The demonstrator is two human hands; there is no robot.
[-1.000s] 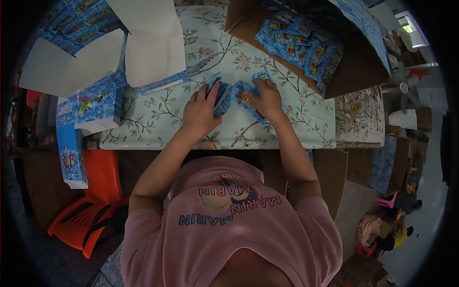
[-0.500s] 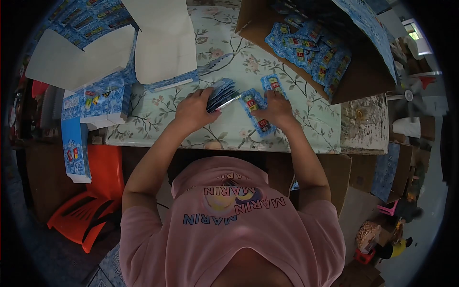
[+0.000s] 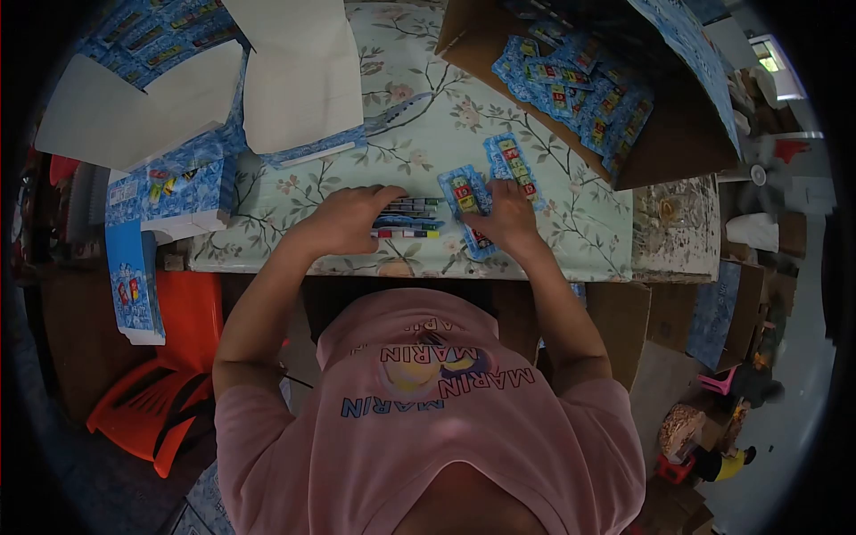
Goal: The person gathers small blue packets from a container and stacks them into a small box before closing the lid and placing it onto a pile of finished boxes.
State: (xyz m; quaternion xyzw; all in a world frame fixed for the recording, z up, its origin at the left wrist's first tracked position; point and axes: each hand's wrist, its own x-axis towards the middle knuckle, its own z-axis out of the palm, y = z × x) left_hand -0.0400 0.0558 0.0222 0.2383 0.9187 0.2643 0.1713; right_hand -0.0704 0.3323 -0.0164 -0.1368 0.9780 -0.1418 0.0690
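My left hand (image 3: 343, 218) is closed around a stack of blue packets (image 3: 410, 218), which stands on edge on the tabletop with several thin edges facing right. Just right of the stack, two flat blue packets with coloured printing lie side by side: a nearer packet (image 3: 461, 187) and a farther packet (image 3: 506, 156). My right hand (image 3: 510, 218) is over these two, its thumb on the nearer one and its bent fingers on the farther one. The palm hides parts of both.
A flowered cloth (image 3: 410, 89) covers the table. An open cardboard box (image 3: 678, 152) of loose blue packets lies at the back right. Open blue-and-white display cartons (image 3: 303, 89) stand at the left. An orange chair (image 3: 183, 357) is below the table's left edge.
My left hand has moved left and turned the stack, so its edges now face right in level rows. My right hand has shifted slightly left over the two packets.
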